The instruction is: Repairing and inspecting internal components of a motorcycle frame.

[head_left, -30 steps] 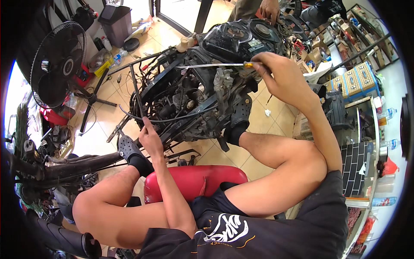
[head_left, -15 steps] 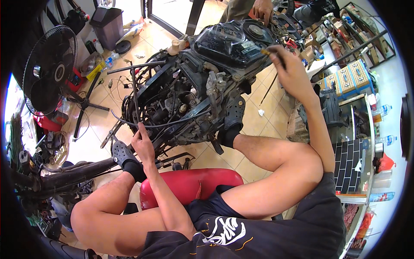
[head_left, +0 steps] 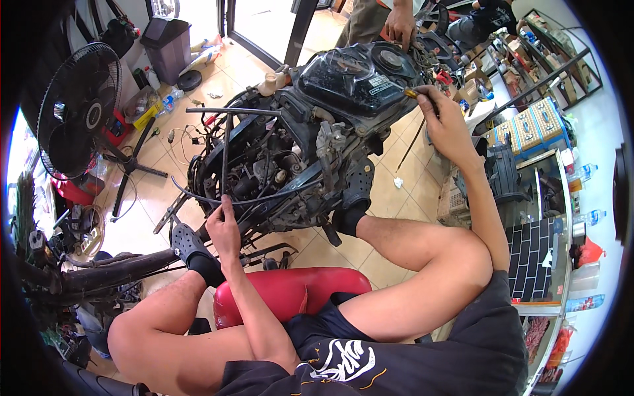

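A partly stripped motorcycle [head_left: 277, 152] with exposed engine parts and cables stands in front of me. My left hand [head_left: 224, 231] is closed round the lower end of a T-handle wrench [head_left: 228, 152], whose crossbar points up and away over the frame. A thin black cable [head_left: 264, 197] curves past my fingertips. My right hand [head_left: 446, 119] pinches a small tool with a yellow handle [head_left: 411, 93] beside the black fuel tank [head_left: 356, 76]. The far end of that tool is too small to make out.
A red padded seat [head_left: 290, 290] lies between my legs. At left stands a black fan [head_left: 79, 112], with a bin [head_left: 165, 43] behind it. Another person's hand [head_left: 400, 26] rests near the tank's far end. A cluttered shelf [head_left: 541, 218] lines the right.
The T-handle wrench has swung to the right with my left hand. My right hand has come down slightly, the yellow-handled tool still in its fingers.
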Motion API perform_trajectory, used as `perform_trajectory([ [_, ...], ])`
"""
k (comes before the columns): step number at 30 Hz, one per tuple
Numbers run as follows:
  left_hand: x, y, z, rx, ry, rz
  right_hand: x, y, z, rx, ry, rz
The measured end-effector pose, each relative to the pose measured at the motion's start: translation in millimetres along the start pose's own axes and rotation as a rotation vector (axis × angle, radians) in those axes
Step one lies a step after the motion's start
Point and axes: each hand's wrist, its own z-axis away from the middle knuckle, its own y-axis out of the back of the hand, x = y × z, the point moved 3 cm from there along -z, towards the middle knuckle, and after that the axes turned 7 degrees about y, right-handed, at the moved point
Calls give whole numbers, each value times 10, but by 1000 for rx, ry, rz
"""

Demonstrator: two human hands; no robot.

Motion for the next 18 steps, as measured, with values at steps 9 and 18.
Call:
perform_trajectory([
  [9,-22,-11,-37,-9,-30,59,-10,-122,34,-192,75,81],
  [18,443,-391,277,-320,240,690,-838,-504,124,-628,328,-443],
])
